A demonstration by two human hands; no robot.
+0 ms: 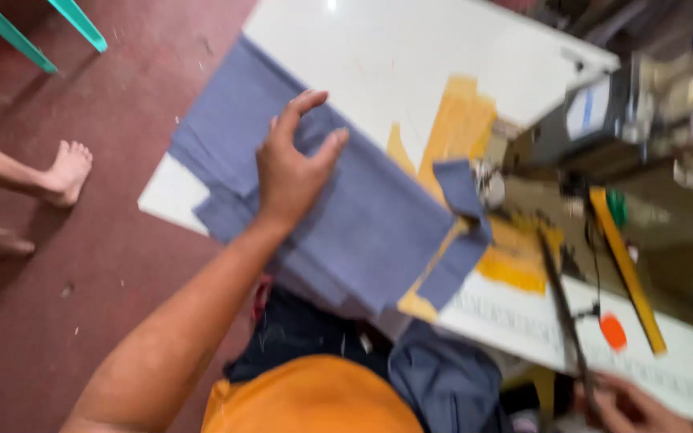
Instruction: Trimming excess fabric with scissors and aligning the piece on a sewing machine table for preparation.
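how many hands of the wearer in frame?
2. The left hand lies spread on the grey-blue fabric stack on the white table. The right hand is at the bottom edge, partly cut off, by the dark scissors.

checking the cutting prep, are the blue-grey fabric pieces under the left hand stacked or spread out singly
Stacked: the left hand presses flat on the blue-grey fabric pieces, whose offset edges show several layers overlapping on the white table.

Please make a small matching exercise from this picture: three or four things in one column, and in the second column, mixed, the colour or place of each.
Things:
1. fabric stack
2. left hand
3. ruler
4. right hand

Descriptions:
A. yellow, lying slanted on the table
B. grey-blue, on the white table
C. at the bottom edge, by the scissors
D. spread flat on the fabric

Pairs: 1-B, 2-D, 3-A, 4-C
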